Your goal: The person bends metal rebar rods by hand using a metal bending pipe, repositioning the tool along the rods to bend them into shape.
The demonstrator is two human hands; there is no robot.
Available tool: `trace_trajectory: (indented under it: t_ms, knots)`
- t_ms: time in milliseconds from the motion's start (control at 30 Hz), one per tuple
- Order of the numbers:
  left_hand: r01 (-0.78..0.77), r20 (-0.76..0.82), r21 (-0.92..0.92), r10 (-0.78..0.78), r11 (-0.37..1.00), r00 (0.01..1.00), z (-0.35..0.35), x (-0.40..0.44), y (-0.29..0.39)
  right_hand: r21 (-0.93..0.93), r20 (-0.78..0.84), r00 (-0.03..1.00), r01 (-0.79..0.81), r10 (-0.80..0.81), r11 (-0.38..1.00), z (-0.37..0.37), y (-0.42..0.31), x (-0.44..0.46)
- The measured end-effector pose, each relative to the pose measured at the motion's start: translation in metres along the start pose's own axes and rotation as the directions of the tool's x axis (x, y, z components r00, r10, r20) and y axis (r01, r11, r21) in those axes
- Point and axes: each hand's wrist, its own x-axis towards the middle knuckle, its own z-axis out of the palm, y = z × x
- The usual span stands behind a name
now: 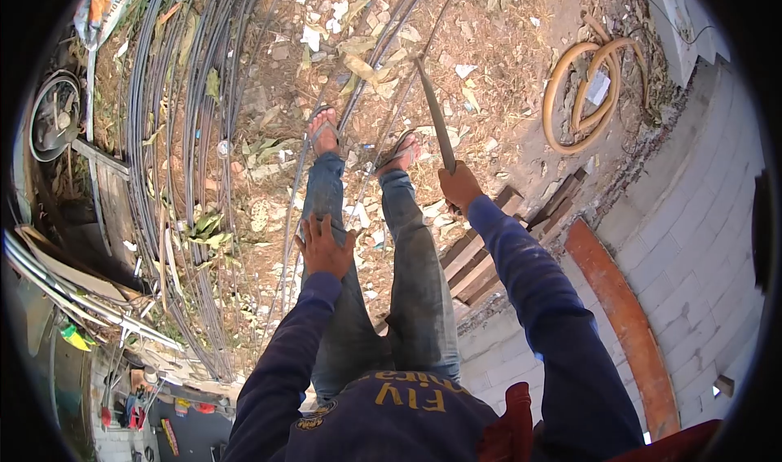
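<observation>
One clenched right hand [461,187] hides the blade's [440,128] near end; left hand [327,250] splayed, empty

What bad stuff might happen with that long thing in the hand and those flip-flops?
The right hand holds a long blade-like tool that reaches out close to the right foot, whose toes are bare, so a slip might hurt them. Long thin rods lie on the ground, some beside the left foot, so a step might catch and trip the person.

The right hand [462,188] grips a long tool [438,123].
</observation>
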Motion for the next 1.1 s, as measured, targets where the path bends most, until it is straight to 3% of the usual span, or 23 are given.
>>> trace_trajectory:
  t_ms: [133,200,300,433,533,600,667,700,800,833,900,1000,1067,1100]
  knots:
    - [-0.039,-0.005,0.014,0.039,0.999,0.999,-0.002,0.002,0.002,-0.135,-0.112,0.991,0.056,-0.071,0.989,0.025,0.012,0.003]
    - [-0.049,-0.008,0.041,0.049,0.998,0.999,-0.003,0.004,0.003,-0.05,-0.101,0.995,-0.016,0.011,0.999,0.047,-0.003,-0.009]
    - [-0.058,-0.018,0.056,0.059,0.997,0.998,-0.006,0.009,0.008,-0.096,-0.261,0.953,0.133,-0.154,0.986,0.089,0.012,0.008]
    - [-0.061,-0.025,0.121,0.065,0.991,0.998,-0.008,0.01,0.014,-0.063,-0.243,0.961,0.118,-0.129,0.991,0.107,0.028,0.031]
    - [-0.108,-0.12,-0.215,0.083,0.971,0.989,0.004,0.028,0.064,0.044,-0.155,0.986,0.077,-0.069,0.996,0.077,0.036,0.021]
    - [0.111,0.202,-0.725,0.055,0.68,0.978,0.01,0.062,0.125,0.076,-0.056,0.998,0.001,0.003,0.997,0.046,0.021,-0.005]
    - [0.162,0.286,-0.762,0.102,0.628,0.953,0.102,0.124,0.147,0.05,0.03,0.999,-0.045,0.044,0.998,0.034,0.017,-0.01]
    - [0.316,0.438,-0.718,0.049,0.62,0.898,0.118,0.144,0.165,-0.086,-0.013,0.995,0.094,-0.096,0.992,0.052,0.045,0.009]
    - [0.213,0.551,-0.523,0.136,0.825,0.823,0.119,0.172,0.184,-0.055,-0.016,0.998,0.062,-0.063,0.997,0.05,0.041,0.005]
    - [0.173,0.506,-0.417,0.07,0.892,0.86,0.119,0.171,0.192,-0.031,0.003,1.0,-0.007,0.007,0.999,0.048,0.043,0.005]
    - [0.106,0.391,-0.181,-0.028,0.978,0.92,0.122,0.165,0.218,-0.074,0.003,0.988,0.156,-0.156,0.985,0.045,0.061,0.007]
    - [0.247,0.311,-0.226,-0.171,0.942,0.935,0.107,0.168,0.245,-0.214,-0.105,0.857,0.475,-0.504,0.853,0.068,0.111,0.037]
    - [0.271,0.312,-0.248,-0.188,0.93,0.931,0.106,0.174,0.24,-0.169,-0.127,0.834,0.516,-0.537,0.84,0.081,0.118,0.043]
    - [0.268,0.321,-0.259,-0.179,0.928,0.93,0.106,0.175,0.233,-0.051,-0.101,0.897,0.427,-0.43,0.903,0.081,0.107,0.026]
